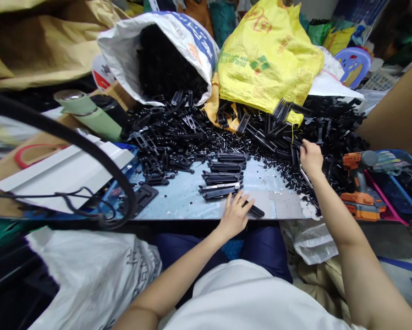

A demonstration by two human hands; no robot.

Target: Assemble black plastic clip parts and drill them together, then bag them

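Observation:
My left hand [235, 214] lies near the front edge of the table with its fingers spread. Beside its fingertips rests a loose black plastic bar [255, 210]; whether the fingers press on it I cannot tell. Just beyond is a row of long black plastic pieces [222, 176], laid side by side, one with a shiny light face. Out to the right, my right hand [311, 159] reaches into a heap of black plastic parts [267, 133]. Its fingers are curled together at the heap; what they pinch is too small to make out.
A white sack [112, 46] spills black parts at the back, beside a yellow sack [271, 59]. Small screws [231, 141] lie scattered in front. An orange cordless drill [360, 188] stands right. A black cable [89, 151] loops across the left, near a green flask [96, 120].

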